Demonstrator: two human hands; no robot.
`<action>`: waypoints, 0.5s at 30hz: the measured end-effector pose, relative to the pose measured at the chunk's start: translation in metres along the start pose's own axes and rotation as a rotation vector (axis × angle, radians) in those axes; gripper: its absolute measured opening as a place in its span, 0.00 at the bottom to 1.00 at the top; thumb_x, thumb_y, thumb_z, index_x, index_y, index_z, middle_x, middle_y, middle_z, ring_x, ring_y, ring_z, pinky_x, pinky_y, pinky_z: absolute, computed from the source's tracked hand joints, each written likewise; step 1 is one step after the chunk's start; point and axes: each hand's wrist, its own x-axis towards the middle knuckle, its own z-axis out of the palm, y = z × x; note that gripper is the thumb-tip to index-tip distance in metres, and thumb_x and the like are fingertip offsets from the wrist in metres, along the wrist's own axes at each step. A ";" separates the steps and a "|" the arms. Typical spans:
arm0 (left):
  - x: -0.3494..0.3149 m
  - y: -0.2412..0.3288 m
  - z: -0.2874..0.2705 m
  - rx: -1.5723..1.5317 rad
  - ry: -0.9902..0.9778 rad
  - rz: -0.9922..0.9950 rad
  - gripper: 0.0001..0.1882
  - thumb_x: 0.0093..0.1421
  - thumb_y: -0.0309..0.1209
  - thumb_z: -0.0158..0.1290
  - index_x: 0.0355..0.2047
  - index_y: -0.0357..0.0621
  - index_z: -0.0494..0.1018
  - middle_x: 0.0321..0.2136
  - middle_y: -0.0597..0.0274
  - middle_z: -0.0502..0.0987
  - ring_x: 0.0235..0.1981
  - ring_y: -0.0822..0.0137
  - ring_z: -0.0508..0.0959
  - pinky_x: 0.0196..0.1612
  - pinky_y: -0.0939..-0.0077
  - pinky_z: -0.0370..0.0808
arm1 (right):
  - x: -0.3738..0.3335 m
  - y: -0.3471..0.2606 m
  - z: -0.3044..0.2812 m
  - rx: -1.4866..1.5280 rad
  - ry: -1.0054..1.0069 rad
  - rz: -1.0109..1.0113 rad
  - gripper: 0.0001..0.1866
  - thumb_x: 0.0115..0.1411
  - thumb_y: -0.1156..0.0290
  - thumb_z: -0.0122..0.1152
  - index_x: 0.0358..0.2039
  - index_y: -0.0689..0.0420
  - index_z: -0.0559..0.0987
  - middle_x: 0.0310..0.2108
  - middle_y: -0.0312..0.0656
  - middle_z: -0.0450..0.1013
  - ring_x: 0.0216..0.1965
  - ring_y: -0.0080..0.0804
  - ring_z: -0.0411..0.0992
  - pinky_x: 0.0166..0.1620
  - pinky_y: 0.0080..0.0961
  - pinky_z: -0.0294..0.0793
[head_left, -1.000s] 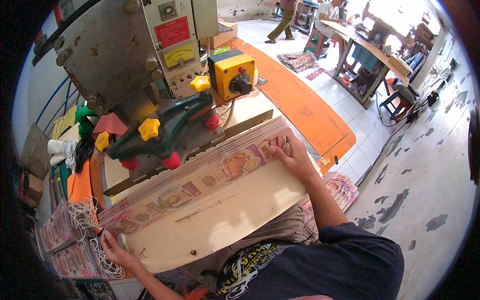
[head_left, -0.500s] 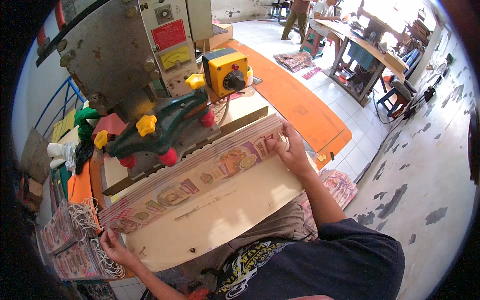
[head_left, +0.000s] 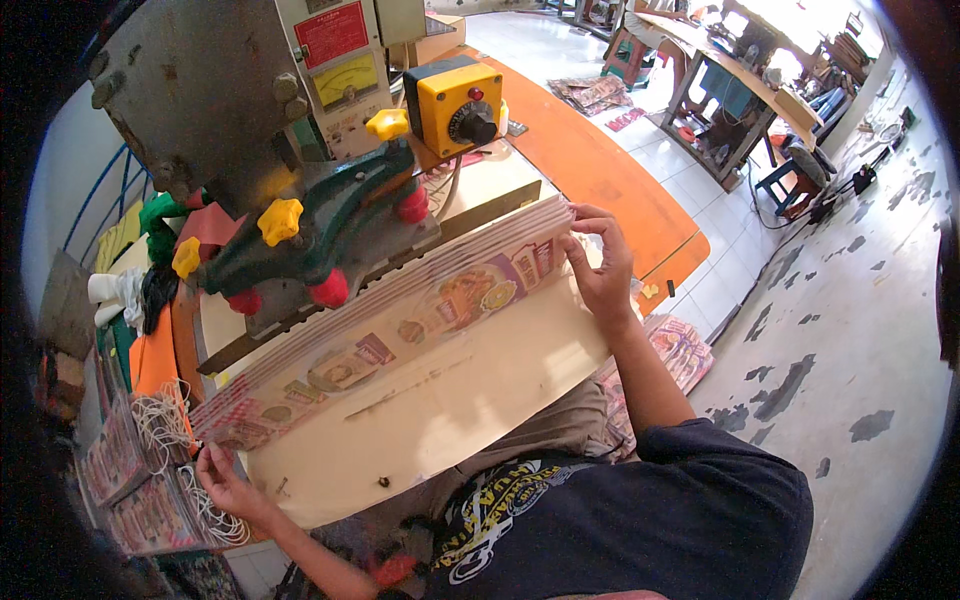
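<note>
Plastic sheets (head_left: 385, 338) lie across the tabletop (head_left: 430, 425), toward its back edge. The right hand (head_left: 606, 272) pinches their right end, thumb near fingers; the left hand (head_left: 232, 487), half curled, touches the left end — grip unclear. Best keep both ends level — no wrinkles.

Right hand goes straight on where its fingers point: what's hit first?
Probably the right end of the printed plastic sheets, close by the right hand; depth leaves actual contact unclear.
</note>
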 end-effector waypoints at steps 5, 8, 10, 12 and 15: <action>-0.007 0.022 0.014 0.056 0.056 -0.026 0.14 0.68 0.36 0.54 0.45 0.36 0.75 0.36 0.63 0.76 0.36 0.72 0.74 0.42 0.77 0.74 | -0.001 0.007 -0.001 -0.031 0.034 -0.038 0.11 0.60 0.68 0.67 0.37 0.60 0.75 0.47 0.51 0.76 0.49 0.41 0.75 0.53 0.35 0.72; -0.006 0.023 0.014 0.075 0.059 -0.026 0.15 0.68 0.36 0.54 0.45 0.35 0.75 0.36 0.62 0.76 0.36 0.72 0.74 0.42 0.77 0.74 | 0.000 0.003 -0.001 -0.021 0.032 -0.037 0.11 0.59 0.70 0.68 0.36 0.60 0.75 0.46 0.50 0.76 0.47 0.39 0.76 0.51 0.34 0.73; -0.006 0.023 0.013 0.101 0.062 0.001 0.15 0.69 0.37 0.54 0.45 0.35 0.75 0.37 0.61 0.76 0.36 0.71 0.74 0.43 0.76 0.75 | -0.001 0.007 -0.002 -0.019 0.041 -0.063 0.10 0.59 0.71 0.68 0.36 0.60 0.75 0.43 0.49 0.76 0.45 0.38 0.75 0.49 0.33 0.73; -0.005 0.023 0.013 0.126 0.070 0.051 0.16 0.69 0.37 0.53 0.46 0.35 0.75 0.38 0.60 0.77 0.37 0.70 0.75 0.43 0.75 0.75 | -0.002 0.008 -0.002 -0.015 0.045 -0.062 0.10 0.58 0.73 0.68 0.35 0.60 0.75 0.41 0.47 0.76 0.43 0.37 0.75 0.48 0.32 0.73; -0.005 0.021 0.011 0.079 0.073 0.037 0.17 0.69 0.38 0.53 0.48 0.34 0.74 0.40 0.59 0.77 0.39 0.70 0.76 0.45 0.74 0.75 | -0.005 0.010 -0.003 -0.007 0.038 -0.045 0.10 0.57 0.74 0.68 0.35 0.60 0.74 0.38 0.46 0.75 0.41 0.35 0.75 0.46 0.30 0.73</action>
